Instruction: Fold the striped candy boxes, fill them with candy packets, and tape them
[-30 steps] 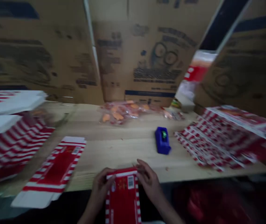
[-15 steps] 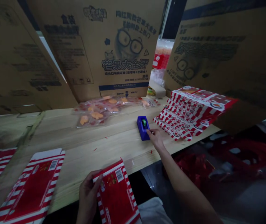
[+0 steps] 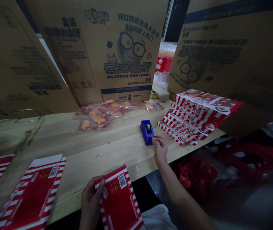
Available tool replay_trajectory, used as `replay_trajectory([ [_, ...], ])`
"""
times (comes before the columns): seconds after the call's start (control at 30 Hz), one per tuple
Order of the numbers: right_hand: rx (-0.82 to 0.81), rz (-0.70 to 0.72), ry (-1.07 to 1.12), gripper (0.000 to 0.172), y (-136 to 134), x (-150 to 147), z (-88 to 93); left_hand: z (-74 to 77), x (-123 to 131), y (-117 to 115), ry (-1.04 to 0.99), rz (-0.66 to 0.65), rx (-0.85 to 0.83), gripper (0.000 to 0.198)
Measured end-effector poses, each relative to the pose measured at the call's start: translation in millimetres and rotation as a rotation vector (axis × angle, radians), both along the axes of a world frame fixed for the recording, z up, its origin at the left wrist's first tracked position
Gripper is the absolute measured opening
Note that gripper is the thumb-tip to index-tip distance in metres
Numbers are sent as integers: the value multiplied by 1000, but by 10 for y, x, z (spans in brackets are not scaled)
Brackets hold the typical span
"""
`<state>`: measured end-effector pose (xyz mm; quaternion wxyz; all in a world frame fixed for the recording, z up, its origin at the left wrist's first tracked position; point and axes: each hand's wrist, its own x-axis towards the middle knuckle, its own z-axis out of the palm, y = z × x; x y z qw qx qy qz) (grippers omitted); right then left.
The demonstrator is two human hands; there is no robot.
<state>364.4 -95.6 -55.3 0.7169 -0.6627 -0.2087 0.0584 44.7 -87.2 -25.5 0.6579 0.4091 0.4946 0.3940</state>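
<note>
My left hand is closed on the left edge of a flat red box with striped red-and-white sides and a barcode. The box is tilted over my lap at the table's front edge. A blue tape dispenser with a green roll stands mid-table. At its near right end my right hand pinches thumb and fingers together on the tape; the clear strip itself hardly shows. Another flat striped box lies on the table to the left.
A stack of striped printed cartons leans at the right. Clear bags of orange sweets lie behind the dispenser. Tall cardboard boxes wall off the back. Small red scraps lie on the wooden table. Red bags sit below, right.
My right hand has shifted slightly down and toward me, still at the dispenser's near end. My left hand and the red box stay almost where they were.
</note>
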Motion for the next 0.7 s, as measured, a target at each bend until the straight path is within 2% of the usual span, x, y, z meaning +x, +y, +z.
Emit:
replay_trajectory([
  [0.17, 3, -70, 96, 25, -102, -87, -185, 53, 47, 26, 51, -9, 18, 45],
  [0.3, -13, -62, 122, 26, -126, -6, -253, 112, 122, 73, 104, 36, 141, 35],
  [0.47, -19, 18, 152, 21, -284, 2, -219, 323, 162, 380, -2, 15, 209, 31],
  [0.53, -9, 66, 135, 22, -335, -68, -122, 459, 99, 544, 58, -42, 277, 29],
  [0.6, -19, 256, 90, 26, -333, -206, 56, 589, 20, 676, 186, -180, 386, 26],
  [0.63, -48, 429, 56, 26, -306, -298, 173, 640, -13, 725, 243, -267, 427, 25],
  [0.7, -142, 861, -31, 27, -199, -506, 435, 698, -49, 788, 328, -459, 477, 23],
])
